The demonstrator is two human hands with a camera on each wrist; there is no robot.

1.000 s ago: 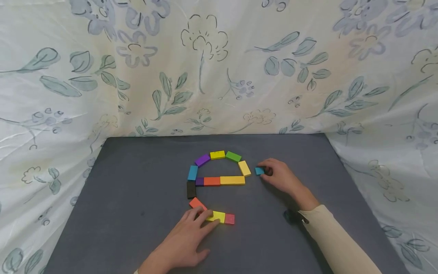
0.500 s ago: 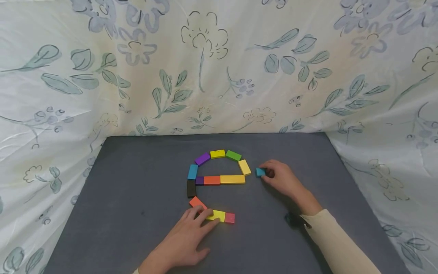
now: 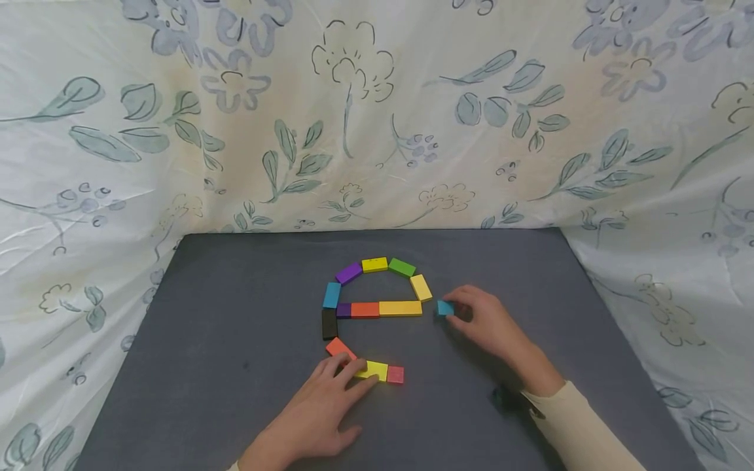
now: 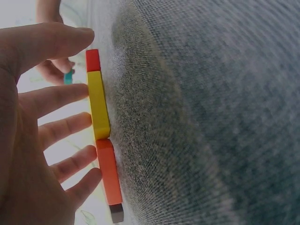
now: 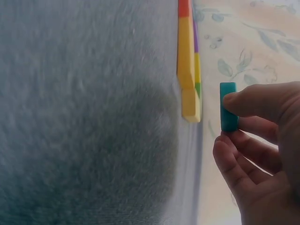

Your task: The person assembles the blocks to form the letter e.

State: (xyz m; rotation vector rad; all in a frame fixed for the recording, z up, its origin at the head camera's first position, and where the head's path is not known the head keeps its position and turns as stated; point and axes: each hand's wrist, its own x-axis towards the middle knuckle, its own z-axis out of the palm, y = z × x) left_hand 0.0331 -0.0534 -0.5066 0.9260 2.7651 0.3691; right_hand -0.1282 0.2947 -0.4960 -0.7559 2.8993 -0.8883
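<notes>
My right hand (image 3: 485, 322) pinches a small blue block (image 3: 444, 308) between thumb and fingers, just right of a block outline. In the right wrist view the blue block (image 5: 228, 115) is raised above the level of the pale yellow block (image 5: 189, 104). My left hand (image 3: 312, 412) lies at the lower part of the outline with fingers spread. Its fingertips touch the yellow block (image 3: 378, 371) and the orange block (image 3: 340, 347), partly hiding both. A pink-red block (image 3: 396, 375) ends that row; the left wrist view shows it as a red block (image 4: 93, 60) beside the thumb.
Several coloured blocks form a curved outline resembling an "e", with a long yellow block (image 3: 400, 309) in its crossbar and a black block (image 3: 329, 324) on its left side. They lie on a dark grey tabletop (image 3: 235, 314). Flowered cloth (image 3: 377, 163) hangs behind and at both sides.
My right hand has moved slightly toward me with the blue block, bringing it level with the crossbar's right end. My left hand and the laid blocks have stayed in place.
</notes>
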